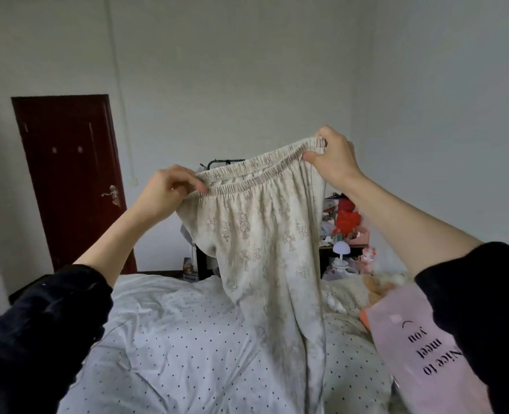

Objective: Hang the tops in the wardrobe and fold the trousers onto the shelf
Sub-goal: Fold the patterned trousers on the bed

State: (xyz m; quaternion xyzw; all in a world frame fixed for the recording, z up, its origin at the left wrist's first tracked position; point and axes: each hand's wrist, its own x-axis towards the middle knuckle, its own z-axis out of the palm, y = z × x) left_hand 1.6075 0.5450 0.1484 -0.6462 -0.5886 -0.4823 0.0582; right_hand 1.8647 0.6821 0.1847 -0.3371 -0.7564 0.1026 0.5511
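1. Plainly, the trousers (265, 252) are held up in the air by their elastic waistband, above the bed (169, 339), with the legs hanging down so the lower cloth trails onto the quilt
2. The left hand (165, 191) pinches the left end of the waistband, fingers curled over the gathered edge; the right hand (332, 158) grips the right end, a little higher, thumb beneath and fingers curled over the top
3. Held at both ends and stretched between the hands, the waistband pulls flat and the legs can fall straight; this looks like the squaring-up that comes ahead of a fold, so I judge the folding itself not yet begun
4. The bed below gives a broad soft surface for laying the trousers down
5. A pink bag with lettering (420, 348) lies on the right side of the bed, just beside the hanging legs, and could crowd the laying-out there
6. Behind are a dark red door (71, 180), a small white lamp (341, 252) and a cluttered stand with red items (347, 219)
7. Neither wardrobe nor shelf is in view, so where the trousers must go cannot be told
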